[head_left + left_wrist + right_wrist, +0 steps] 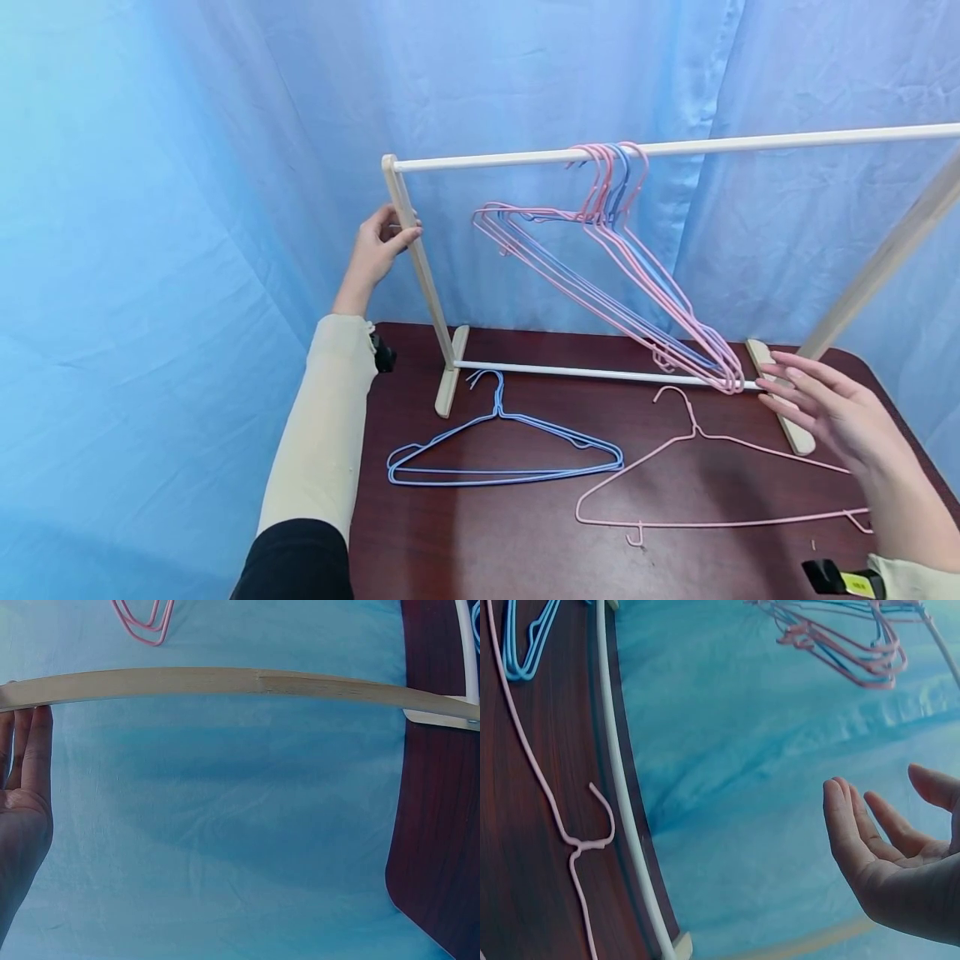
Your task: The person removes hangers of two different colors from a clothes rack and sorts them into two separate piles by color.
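At the left end of the clothes rack, my left hand (377,248) grips the wooden post (429,287) below its top, thumb in front and fingers behind. In the left wrist view the fingers (36,750) show against the post. My right hand (843,417) is held up near the rack's right foot, fingers spread and nothing in them. Below it a pink hanger (712,525) lies flat on the table, its right end hidden by that wrist. Several pink and blue hangers (600,218) hang bunched from the white top rail (495,161).
Blue hangers (498,412) lie stacked on the dark red-brown table (480,550), left of the pink one. A white lower rail (570,372) joins the rack's wooden feet. Light blue curtains (300,100) hang behind and to the left.
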The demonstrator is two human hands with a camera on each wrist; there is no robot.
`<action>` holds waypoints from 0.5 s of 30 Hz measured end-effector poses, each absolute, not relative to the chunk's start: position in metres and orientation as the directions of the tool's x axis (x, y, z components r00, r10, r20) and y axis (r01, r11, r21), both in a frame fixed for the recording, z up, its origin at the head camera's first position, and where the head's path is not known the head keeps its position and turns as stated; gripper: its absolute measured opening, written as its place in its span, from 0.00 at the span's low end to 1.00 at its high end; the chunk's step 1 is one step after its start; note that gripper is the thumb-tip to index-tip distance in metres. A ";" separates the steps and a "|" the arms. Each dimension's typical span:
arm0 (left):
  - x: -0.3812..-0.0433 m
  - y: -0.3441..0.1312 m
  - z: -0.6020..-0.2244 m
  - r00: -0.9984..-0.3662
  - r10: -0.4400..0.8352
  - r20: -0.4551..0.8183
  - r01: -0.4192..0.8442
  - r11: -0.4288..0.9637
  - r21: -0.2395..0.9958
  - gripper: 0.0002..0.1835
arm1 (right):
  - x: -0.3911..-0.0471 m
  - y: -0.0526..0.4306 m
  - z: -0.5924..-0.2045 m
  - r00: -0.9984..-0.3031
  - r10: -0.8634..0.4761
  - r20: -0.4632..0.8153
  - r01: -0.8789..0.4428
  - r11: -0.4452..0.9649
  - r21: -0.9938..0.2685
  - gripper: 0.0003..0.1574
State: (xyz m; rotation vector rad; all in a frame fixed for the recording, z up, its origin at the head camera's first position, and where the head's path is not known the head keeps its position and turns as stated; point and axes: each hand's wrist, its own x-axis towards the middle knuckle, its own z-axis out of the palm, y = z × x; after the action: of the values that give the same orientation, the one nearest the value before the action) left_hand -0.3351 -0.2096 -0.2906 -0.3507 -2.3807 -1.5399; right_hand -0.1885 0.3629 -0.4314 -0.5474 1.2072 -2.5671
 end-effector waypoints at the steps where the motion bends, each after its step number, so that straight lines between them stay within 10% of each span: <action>1: -0.339 -0.211 -0.293 -0.930 0.049 0.365 0.353 0.398 0.847 0.19 | -0.189 0.360 -0.430 -0.895 -0.382 0.231 0.061 -0.618 -0.784 0.31; 15: -0.351 -0.216 -0.303 -0.926 0.046 0.376 0.364 0.382 0.850 0.19 | -0.191 0.324 -0.422 -0.905 -0.388 0.172 0.089 -0.570 -0.817 0.28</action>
State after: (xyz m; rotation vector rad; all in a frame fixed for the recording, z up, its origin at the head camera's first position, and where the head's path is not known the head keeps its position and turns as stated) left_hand -0.3505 -0.2158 -0.3029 -0.3609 -2.3553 -1.5592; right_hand -0.1907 0.3235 -0.4222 -0.4882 1.2812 -2.5169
